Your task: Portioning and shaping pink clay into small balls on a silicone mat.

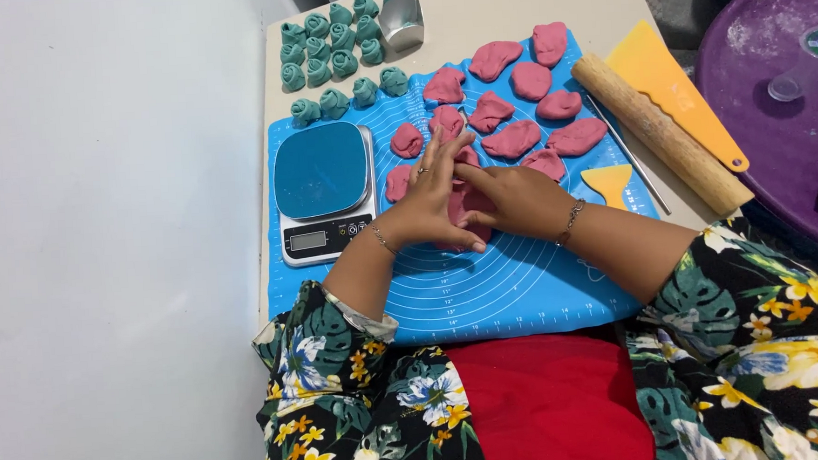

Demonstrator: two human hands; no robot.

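1. The left hand [431, 196] lies flat on a pink dough piece [469, 219], fingers stretched out, not gripping; it presses from the left side.
2. The right hand [510, 199] lies on the same piece from the right, fingers curved over it, and its fingertips touch the left hand. It covers the dough more than it grasps it.
3. The dough piece is under both hands, near the middle of the blue mat [515, 290]. Only small parts of it show between and below the fingers.
4. Just behind the hands, other pink pieces [513, 141] lie on the mat in loose rows; the nearest ones almost touch the fingertips of the left hand.
5. Left of the left hand stands a scale [323, 188] with a blue top, on the mat edge.
6. Behind the scale, green dough balls [330, 52] sit in a group on the table [500, 6], and beside them a metal scraper [402, 23].
7. Right of the right hand lies a small yellow scraper [610, 182], then a thin metal rod [631, 158], a rolling pin [660, 133] and a big yellow scraper [672, 85].
8. At the far right is a purple tray [777, 136], cut off by the frame.
9. The shape of the piece under the hands is hard to see. The flowered sleeves [740, 306] hide the near corners of the mat.
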